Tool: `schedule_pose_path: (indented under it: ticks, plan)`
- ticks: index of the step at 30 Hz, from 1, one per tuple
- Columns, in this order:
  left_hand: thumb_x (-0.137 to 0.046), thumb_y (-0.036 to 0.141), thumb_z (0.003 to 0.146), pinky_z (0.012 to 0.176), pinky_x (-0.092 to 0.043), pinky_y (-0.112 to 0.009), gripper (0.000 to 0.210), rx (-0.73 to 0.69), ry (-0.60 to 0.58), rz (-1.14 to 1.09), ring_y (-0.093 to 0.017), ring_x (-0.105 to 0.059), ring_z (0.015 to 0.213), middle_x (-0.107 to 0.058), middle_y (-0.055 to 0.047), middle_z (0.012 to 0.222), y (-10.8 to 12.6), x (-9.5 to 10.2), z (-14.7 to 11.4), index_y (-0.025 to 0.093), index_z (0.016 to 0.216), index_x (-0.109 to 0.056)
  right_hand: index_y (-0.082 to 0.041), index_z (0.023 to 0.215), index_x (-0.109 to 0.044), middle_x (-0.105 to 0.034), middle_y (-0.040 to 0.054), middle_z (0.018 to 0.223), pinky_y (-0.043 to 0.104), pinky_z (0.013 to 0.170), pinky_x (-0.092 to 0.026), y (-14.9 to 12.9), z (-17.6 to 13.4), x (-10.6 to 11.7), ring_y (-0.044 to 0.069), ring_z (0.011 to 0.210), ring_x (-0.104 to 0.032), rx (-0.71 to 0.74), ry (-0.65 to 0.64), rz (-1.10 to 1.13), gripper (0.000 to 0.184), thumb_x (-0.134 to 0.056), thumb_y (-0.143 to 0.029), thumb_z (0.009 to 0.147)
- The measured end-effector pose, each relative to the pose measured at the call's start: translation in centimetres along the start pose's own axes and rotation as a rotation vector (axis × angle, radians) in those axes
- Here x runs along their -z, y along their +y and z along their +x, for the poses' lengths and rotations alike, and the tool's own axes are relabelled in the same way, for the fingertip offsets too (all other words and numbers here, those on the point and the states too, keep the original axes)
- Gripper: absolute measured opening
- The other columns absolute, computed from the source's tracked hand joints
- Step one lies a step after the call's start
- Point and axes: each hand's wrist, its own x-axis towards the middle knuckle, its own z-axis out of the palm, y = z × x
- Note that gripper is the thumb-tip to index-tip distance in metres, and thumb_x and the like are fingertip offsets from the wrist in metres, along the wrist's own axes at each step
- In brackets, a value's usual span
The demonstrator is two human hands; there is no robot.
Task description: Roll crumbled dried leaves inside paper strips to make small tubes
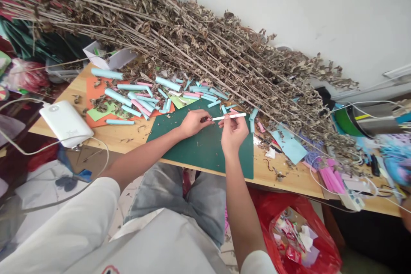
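My right hand (233, 130) is closed round a slim white stick (229, 116), held nearly level above the green cutting mat (205, 150). Whether the stick is hollow I cannot tell. At its left end, my left hand (196, 122) pinches with thumb and forefinger; a small dark scrap, like crumbled dried leaf, shows at the fingertips. Dark crumbs are scattered on the mat. Just beyond my hands lie several rolled blue paper tubes (168, 83) and pink paper tubes (141, 107), partly on orange paper (96, 113).
A large heap of dried leafy stalks (199, 38) covers the table's back along the wall. A white power bank (66, 123) with a cable sits at the left edge. Blue paper (289, 143) lies right of the mat. A red rubbish bag (324, 244) stands below right.
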Motion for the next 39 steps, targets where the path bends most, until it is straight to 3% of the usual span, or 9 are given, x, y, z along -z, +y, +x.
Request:
schedule_pose_path:
  ticks: [5,12,22,29,34,39]
  plan:
    - [-0.065,0.036,0.087,0.062,-0.042,-0.022,0.022,-0.009,-0.002,0.008,-0.012,-0.057,0.065,-0.063,-0.003,0.074,0.2,0.1,0.0,0.015,0.081,-0.066,-0.019,0.098,-0.057,-0.064,0.0018,0.083,0.023,0.055,-0.053,-0.5,0.1,-0.1,0.009,0.057,-0.061,0.059,0.002,-0.031,0.024,-0.053,-0.041,0.091]
    - [-0.064,0.035,0.087,0.064,-0.041,-0.023,0.021,0.0,-0.013,0.01,-0.013,-0.057,0.067,-0.063,-0.003,0.075,0.2,0.1,0.0,0.015,0.081,-0.066,-0.02,0.092,-0.055,-0.063,0.0034,0.079,0.026,0.058,-0.053,0.0,0.1,-0.2,0.013,0.06,-0.063,0.149,-0.078,-0.183,0.021,-0.048,-0.039,0.094]
    - [-0.058,0.035,0.09,0.064,-0.04,-0.023,0.024,-0.01,-0.018,0.037,-0.013,-0.056,0.067,-0.062,-0.004,0.075,0.3,0.2,0.0,0.015,0.079,-0.066,-0.021,0.09,-0.055,-0.063,0.0046,0.078,0.031,0.067,-0.05,-0.9,1.2,-0.2,0.017,0.064,-0.06,0.367,-0.256,-0.41,0.016,-0.043,-0.03,0.095]
    - [-0.056,0.033,0.091,0.063,-0.039,-0.023,0.025,-0.017,-0.025,0.067,-0.013,-0.055,0.067,-0.061,-0.003,0.074,0.2,0.1,0.0,0.015,0.077,-0.064,-0.021,0.09,-0.055,-0.063,0.0064,0.082,0.032,0.071,-0.049,0.1,1.8,-0.8,0.019,0.073,-0.061,0.367,-0.295,-0.428,0.016,-0.043,-0.031,0.094]
    - [-0.06,0.039,0.09,0.063,-0.04,-0.024,0.027,-0.018,-0.011,0.037,-0.014,-0.058,0.068,-0.064,-0.004,0.074,-0.1,0.1,0.1,0.015,0.08,-0.067,-0.021,0.092,-0.054,-0.061,0.0015,0.072,0.029,0.065,-0.05,0.1,2.1,-0.2,0.017,0.063,-0.061,0.241,-0.247,-0.316,0.017,-0.045,-0.035,0.094]
    - [-0.065,0.041,0.087,0.065,-0.042,-0.023,0.026,-0.028,-0.004,0.003,-0.014,-0.06,0.069,-0.066,-0.004,0.079,-0.2,-0.1,0.1,0.016,0.085,-0.069,-0.021,0.094,-0.052,-0.061,0.0021,0.079,0.027,0.06,-0.048,-0.6,1.5,1.2,0.013,0.058,-0.059,0.201,-0.026,-0.225,0.023,-0.041,-0.04,0.096]
